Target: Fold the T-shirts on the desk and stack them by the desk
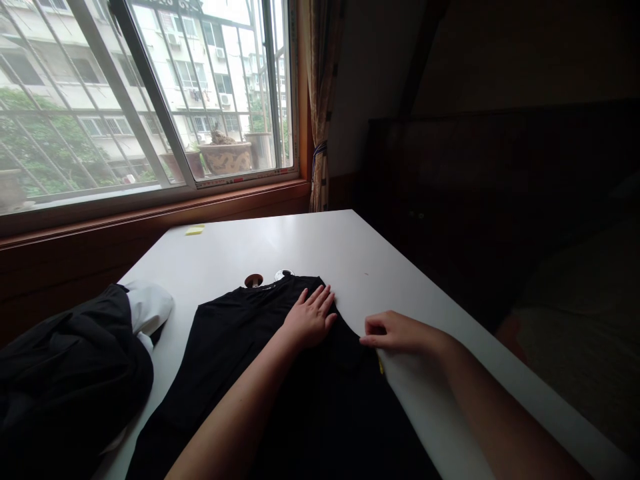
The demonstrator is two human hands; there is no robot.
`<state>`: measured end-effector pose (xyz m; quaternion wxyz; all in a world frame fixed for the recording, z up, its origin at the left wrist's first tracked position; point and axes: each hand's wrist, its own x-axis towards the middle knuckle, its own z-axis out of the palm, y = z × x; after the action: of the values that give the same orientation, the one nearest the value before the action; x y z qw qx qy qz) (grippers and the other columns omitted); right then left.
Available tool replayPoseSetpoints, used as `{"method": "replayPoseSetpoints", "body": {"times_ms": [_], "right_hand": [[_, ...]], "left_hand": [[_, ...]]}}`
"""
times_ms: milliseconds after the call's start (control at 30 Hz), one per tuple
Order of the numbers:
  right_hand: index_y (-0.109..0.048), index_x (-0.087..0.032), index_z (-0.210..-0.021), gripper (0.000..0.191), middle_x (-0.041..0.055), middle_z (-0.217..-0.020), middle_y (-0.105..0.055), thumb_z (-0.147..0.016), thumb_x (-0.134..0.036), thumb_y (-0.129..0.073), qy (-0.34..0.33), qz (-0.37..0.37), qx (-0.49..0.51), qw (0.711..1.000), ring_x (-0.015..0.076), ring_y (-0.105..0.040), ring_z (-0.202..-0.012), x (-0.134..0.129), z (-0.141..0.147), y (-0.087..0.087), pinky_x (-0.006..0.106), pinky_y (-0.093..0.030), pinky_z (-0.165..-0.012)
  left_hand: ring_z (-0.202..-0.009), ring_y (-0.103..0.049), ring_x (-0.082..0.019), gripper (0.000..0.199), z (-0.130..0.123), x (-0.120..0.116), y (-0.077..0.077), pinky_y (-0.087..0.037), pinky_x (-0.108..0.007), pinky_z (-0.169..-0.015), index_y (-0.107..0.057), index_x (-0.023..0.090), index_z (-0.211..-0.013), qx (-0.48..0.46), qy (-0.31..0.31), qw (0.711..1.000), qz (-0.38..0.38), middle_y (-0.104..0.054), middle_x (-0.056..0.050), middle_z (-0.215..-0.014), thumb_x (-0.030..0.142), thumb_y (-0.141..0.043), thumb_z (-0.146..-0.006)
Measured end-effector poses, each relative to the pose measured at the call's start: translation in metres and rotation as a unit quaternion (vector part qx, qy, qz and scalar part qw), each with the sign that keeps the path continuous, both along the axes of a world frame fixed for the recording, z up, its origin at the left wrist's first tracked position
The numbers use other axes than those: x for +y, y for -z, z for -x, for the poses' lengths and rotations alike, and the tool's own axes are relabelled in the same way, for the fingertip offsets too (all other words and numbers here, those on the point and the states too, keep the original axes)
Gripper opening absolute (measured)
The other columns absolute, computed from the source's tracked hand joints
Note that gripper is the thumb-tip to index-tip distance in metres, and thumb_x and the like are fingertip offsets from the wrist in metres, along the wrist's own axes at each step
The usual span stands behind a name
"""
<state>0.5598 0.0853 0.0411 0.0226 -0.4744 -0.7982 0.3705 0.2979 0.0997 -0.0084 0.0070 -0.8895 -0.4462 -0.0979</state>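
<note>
A black sleeveless top is spread on the white table, its neckline with a small label at the far end. My left hand rests flat on the upper right of the top, fingers stretched out. At the garment's right edge, below the shoulder, my right hand is closed in a pinch on the cloth's border. A small yellow bit shows beside that edge. The lower part of the top runs out of view, partly covered by my left forearm.
A heap of dark clothing with a white piece lies at the left. Beyond the neckline are a round hole and a white disc. A yellow slip sits near the far edge, below a barred window and a curtain.
</note>
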Motion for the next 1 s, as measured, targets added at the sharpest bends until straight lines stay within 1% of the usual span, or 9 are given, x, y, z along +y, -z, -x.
{"method": "replayPoseSetpoints", "body": {"times_ms": [233,433,533,767,900,1000], "right_hand": [[-0.070,-0.018,-0.085,0.045,0.0037,-0.079,-0.071,-0.079,-0.063,-0.070,0.007,0.017,-0.005,1.000,0.0181,-0.059,-0.070,-0.002,0.000,-0.002,0.027,-0.039,-0.059],[-0.070,-0.019,-0.085,0.040,0.0038,-0.081,-0.072,-0.082,-0.059,-0.069,0.001,-0.015,0.004,1.000,0.0183,-0.060,-0.071,-0.003,-0.001,-0.006,0.028,-0.039,-0.060],[-0.071,-0.019,-0.086,0.041,0.0042,-0.083,-0.072,-0.082,-0.059,-0.069,-0.002,-0.016,0.006,1.000,0.0186,-0.060,-0.073,-0.004,-0.001,-0.008,0.028,-0.040,-0.062],[-0.070,-0.019,-0.080,0.039,0.0027,-0.074,-0.068,-0.081,-0.058,-0.070,-0.005,-0.014,-0.028,0.999,0.0161,-0.056,-0.066,-0.007,0.002,-0.011,0.026,-0.035,-0.056],[-0.070,-0.019,-0.081,0.034,0.0024,-0.074,-0.069,-0.080,-0.053,-0.071,-0.001,-0.002,-0.042,0.999,0.0160,-0.057,-0.064,-0.009,0.004,-0.010,0.026,-0.035,-0.055],[-0.069,-0.018,-0.080,0.029,0.0019,-0.072,-0.069,-0.078,-0.047,-0.072,0.002,0.009,-0.033,0.999,0.0155,-0.059,-0.063,-0.008,0.005,-0.007,0.025,-0.036,-0.054]], "left_hand": [[-0.156,-0.020,-0.026,0.062,-0.001,0.010,0.000,-0.021,-0.055,-0.125,-0.029,0.019,-0.160,0.005,-0.005,1.000,-0.001,-0.026,-0.009,-0.167,0.050,-0.027,-0.107],[-0.156,-0.020,-0.024,0.064,-0.001,0.018,0.001,-0.021,-0.053,-0.125,-0.031,0.020,-0.159,0.004,-0.003,1.000,0.002,-0.025,-0.009,-0.167,0.055,-0.025,-0.106],[-0.156,-0.020,-0.024,0.063,0.000,0.022,0.001,-0.020,-0.054,-0.125,-0.031,0.021,-0.159,0.004,-0.002,1.000,0.005,-0.025,-0.009,-0.168,0.055,-0.025,-0.107],[-0.156,-0.019,-0.025,0.061,0.001,0.031,0.001,-0.019,-0.056,-0.125,-0.030,0.024,-0.160,0.000,0.007,1.000,0.015,-0.024,-0.008,-0.168,0.053,-0.028,-0.107],[-0.156,-0.021,-0.026,0.058,0.001,0.034,0.000,-0.019,-0.057,-0.125,-0.032,0.028,-0.159,-0.009,0.003,1.000,0.016,-0.026,-0.006,-0.168,0.052,-0.029,-0.107],[-0.155,-0.022,-0.026,0.058,0.001,0.032,-0.004,-0.021,-0.056,-0.125,-0.034,0.028,-0.158,-0.020,0.000,1.000,0.013,-0.027,-0.006,-0.168,0.054,-0.029,-0.106]]}}
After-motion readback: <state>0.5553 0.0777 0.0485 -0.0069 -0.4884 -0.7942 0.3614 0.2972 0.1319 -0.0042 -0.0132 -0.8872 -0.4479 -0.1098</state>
